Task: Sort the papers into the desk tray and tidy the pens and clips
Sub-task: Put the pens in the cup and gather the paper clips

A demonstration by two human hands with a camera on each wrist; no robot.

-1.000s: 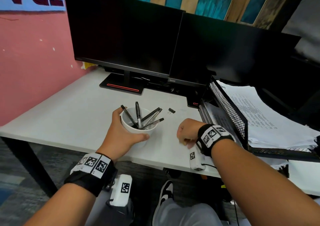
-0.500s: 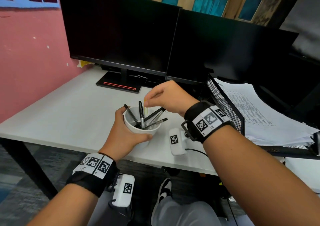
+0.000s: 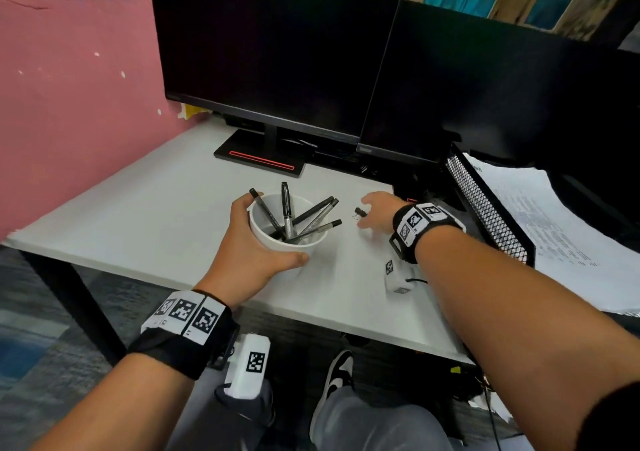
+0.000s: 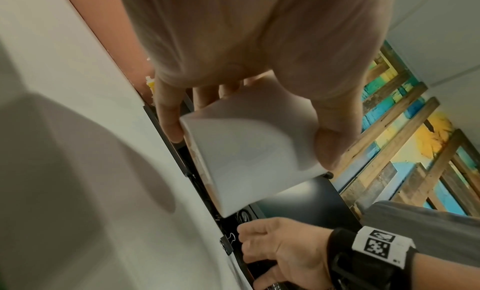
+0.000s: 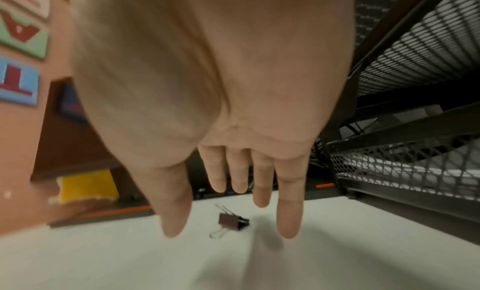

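With the left hand (image 3: 254, 253) gripping the cup (image 3: 277, 229) of pens (image 3: 313, 213), the right hand (image 3: 379, 211) hovered open-fingered just over the binder clip (image 5: 232, 222) on the desk (image 3: 156, 222), so clip-tidying appeared under way, a pinch being needed next.

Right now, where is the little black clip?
In the head view, the binder clip lies on the white desk, between the pen cup and the right hand.

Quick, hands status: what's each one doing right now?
Left hand: gripping the white cup of pens.
Right hand: open, fingers spread above the binder clip, not gripping it yet.
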